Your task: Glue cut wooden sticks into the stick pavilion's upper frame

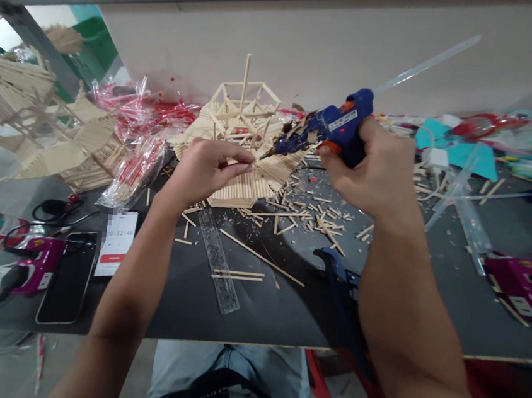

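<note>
My right hand [378, 166] is wrapped round a blue glue gun [344, 128], with a long clear glue stick [430, 64] poking out of its back. The gun's nozzle points down and left, close to the fingertips of my left hand [217, 167]. Those fingers are pinched together over a wooden stick model [233, 195]; whatever lies between them is too small to make out. The model has a ribbed, sloping base, an open frame on top and one upright stick in the middle.
Loose sticks and offcuts [325, 221] litter the table beside a clear ruler [218, 264]. Two phones [67, 279] and a purple power strip [39, 267] lie left, below another stick model [77, 141]. Bagged sticks [133, 169] sit behind. Pliers-like blue handles [338, 276] lie near my right forearm.
</note>
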A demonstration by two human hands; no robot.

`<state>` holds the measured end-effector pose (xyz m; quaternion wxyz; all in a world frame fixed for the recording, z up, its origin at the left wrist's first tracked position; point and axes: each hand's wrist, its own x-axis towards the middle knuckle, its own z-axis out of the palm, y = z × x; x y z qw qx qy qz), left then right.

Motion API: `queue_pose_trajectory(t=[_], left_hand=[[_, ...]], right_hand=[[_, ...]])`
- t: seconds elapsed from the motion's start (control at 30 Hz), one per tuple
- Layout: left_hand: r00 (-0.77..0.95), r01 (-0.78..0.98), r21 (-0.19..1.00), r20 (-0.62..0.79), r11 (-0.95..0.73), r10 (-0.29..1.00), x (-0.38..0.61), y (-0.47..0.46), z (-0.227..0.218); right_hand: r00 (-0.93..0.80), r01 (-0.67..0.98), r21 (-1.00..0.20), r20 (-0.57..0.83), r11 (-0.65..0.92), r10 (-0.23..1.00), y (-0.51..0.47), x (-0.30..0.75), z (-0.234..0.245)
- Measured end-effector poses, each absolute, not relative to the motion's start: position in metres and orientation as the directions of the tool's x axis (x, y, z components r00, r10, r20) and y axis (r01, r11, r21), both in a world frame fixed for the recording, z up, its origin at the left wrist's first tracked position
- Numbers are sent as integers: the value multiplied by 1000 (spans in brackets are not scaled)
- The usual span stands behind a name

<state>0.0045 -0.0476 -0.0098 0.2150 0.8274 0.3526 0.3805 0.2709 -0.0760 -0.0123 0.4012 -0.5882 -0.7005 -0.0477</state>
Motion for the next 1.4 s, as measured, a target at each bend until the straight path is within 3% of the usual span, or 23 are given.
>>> queue_pose_trajectory(t=[0.2,0.4,0.67,0.97,1.1,1.23,1.4], left_hand=[[420,370,653,517,-661,746,5,-52,-2],[324,242,776,502,-583,802,6,-58,0],[94,166,864,466,-475,880,24,-63,-7],[12,90,927,364,-364,931,39,-67,-16],[-47,-142,959,240,-245,970,42,-72,-12],[-56,-460,875,141,-150,989,48,-74,-7],[-19,-554,826,119,-110,993,49,-73,-8]], right_hand=[[48,835,-449,635,318,771,-77,271,-12],[92,750,-540,658,382,748,-73,270,-18],[73,796,-480,680,368,729,-74,265,-18],[83,777,-480,719,407,690,-72,266,-21],[84,788,-474,715,392,694,-71,267,-21],[58,805,-444,719,394,693,-69,269,-24],[55,813,-443,704,377,708,-67,271,-26]])
